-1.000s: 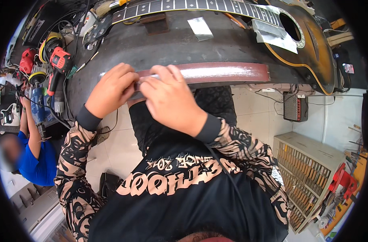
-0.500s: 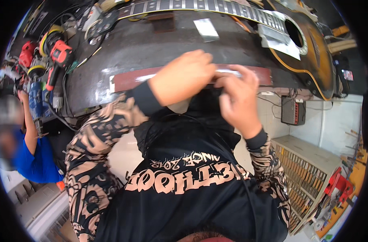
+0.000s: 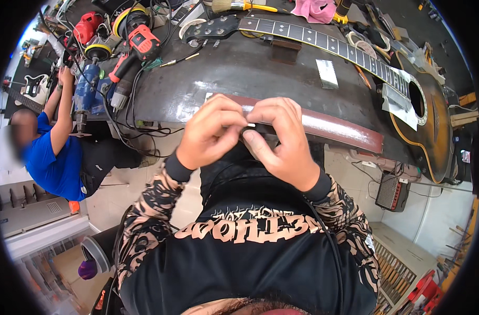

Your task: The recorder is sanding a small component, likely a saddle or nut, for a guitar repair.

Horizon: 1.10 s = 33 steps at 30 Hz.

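Note:
My left hand (image 3: 210,131) and my right hand (image 3: 284,136) meet at the bench's near edge, fingers closed in pinches. A small white piece (image 3: 251,125), its tip showing between the fingertips, is held there; its exact kind is too hidden to tell. Just beyond the hands, a long reddish-brown strip (image 3: 344,127), shiny in places, lies along the edge, its left part behind my hands. An acoustic guitar with a sunburst body (image 3: 433,136) lies at the right, its neck (image 3: 323,41) reaching leftward across the far side. White paper (image 3: 399,104) partly covers its top beside the soundhole.
Power tools, including a red-and-black polisher (image 3: 142,42) and a blue drill-like tool (image 3: 87,84), crowd the left with cables. A small toothed metal plate (image 3: 327,74) lies mid-bench. A co-worker in a blue shirt (image 3: 53,157) is at far left; a small amplifier (image 3: 392,190) stands below right.
My hands have moved from over the strip's right half to near its left part, closer to the edge. The view has shifted, showing more of the left side. The white piece now shows.

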Each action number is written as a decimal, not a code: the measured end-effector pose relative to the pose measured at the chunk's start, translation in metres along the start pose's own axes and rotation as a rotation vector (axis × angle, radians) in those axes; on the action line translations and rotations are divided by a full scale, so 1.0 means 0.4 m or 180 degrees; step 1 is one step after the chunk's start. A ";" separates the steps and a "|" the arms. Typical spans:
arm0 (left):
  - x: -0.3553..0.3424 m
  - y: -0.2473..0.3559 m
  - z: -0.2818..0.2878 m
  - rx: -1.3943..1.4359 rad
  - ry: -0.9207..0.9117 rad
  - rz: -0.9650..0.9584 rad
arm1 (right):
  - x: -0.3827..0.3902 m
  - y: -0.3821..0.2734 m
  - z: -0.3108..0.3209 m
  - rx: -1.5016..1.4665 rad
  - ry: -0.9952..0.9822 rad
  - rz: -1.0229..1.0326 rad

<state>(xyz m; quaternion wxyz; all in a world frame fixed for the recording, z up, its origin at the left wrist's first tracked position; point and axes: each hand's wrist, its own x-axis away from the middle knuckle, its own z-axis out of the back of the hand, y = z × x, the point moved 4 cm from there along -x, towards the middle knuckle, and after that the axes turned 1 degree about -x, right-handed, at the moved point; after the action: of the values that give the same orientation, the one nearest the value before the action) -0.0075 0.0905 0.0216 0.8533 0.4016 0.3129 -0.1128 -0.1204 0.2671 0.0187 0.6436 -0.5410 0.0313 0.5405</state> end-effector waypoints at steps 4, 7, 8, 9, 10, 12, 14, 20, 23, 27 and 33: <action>0.015 0.024 -0.062 0.0450 0.0348 0.0030 | 0.024 -0.004 0.023 -0.0069 0.0191 0.0216; 0.008 0.029 -0.098 0.0451 0.0292 -0.0214 | 0.045 -0.002 0.058 0.0022 0.0273 0.0294; 0.006 0.031 -0.114 0.0471 0.0288 -0.0216 | 0.052 -0.003 0.071 0.0084 0.0303 0.0317; 0.002 0.034 -0.131 0.0528 0.0308 -0.0230 | 0.059 -0.002 0.084 0.0103 0.0308 0.0304; -0.003 0.037 -0.146 0.0586 0.0323 -0.0248 | 0.065 -0.002 0.098 0.0152 0.0337 0.0317; -0.015 0.042 -0.172 0.0626 0.0303 -0.0281 | 0.078 -0.002 0.124 0.0222 0.0388 0.0316; -0.032 0.049 -0.198 0.0666 0.0273 -0.0323 | 0.087 -0.003 0.151 0.0315 0.0477 0.0336; -0.066 0.068 -0.243 0.0856 0.0248 -0.0391 | 0.101 -0.034 0.223 0.0358 0.0674 0.0435; -0.071 0.074 -0.254 0.0816 0.0165 -0.0403 | 0.096 -0.069 0.273 0.0194 0.0850 0.0513; -0.076 0.081 -0.254 0.0784 0.0172 -0.0424 | 0.105 -0.045 0.288 0.0186 0.0764 0.0487; -0.067 0.083 -0.224 0.0620 0.0309 -0.0401 | 0.087 -0.035 0.234 0.0176 0.0429 0.0377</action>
<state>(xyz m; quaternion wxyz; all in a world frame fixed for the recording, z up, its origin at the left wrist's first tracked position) -0.0533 0.1785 0.0156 0.7853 0.4671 0.3660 -0.1765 -0.1467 0.3610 0.0447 0.6216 -0.5554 0.1214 0.5389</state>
